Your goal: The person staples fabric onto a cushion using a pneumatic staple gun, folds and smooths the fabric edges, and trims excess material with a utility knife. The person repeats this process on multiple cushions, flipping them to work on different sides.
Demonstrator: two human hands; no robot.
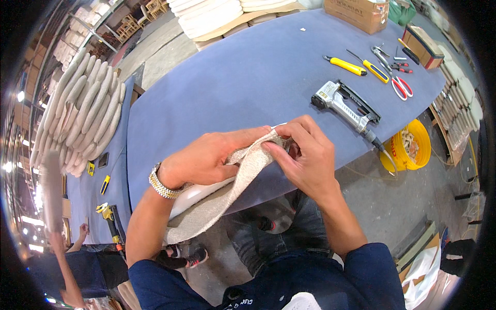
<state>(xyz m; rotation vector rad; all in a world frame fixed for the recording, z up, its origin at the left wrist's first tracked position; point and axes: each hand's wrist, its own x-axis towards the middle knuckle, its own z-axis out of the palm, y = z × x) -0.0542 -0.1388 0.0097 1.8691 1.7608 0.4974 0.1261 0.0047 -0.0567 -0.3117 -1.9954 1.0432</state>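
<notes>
A beige woven fabric piece [209, 214] with a smooth white inner part [194, 199] hangs over the near edge of the blue-covered table [206, 103]. My left hand [204, 157], below a wristwatch, is closed on the fabric's folded upper end, its fingers partly tucked under the cloth. Pinching the same end between thumb and fingers is my right hand [307, 157]. What lies inside the fold is hidden. Beyond my right hand a staple gun [349, 106] rests on the table, joined to an air hose.
At the far right lie a yellow-handled knife [346, 66], a yellow screwdriver [375, 71] and red-handled cutters [401, 88]. A yellow bucket [421, 142] stands beyond the right edge. Stacked cushions [85, 108] rise at left, near another person [77, 271]. A cardboard box [356, 15] sits at the back.
</notes>
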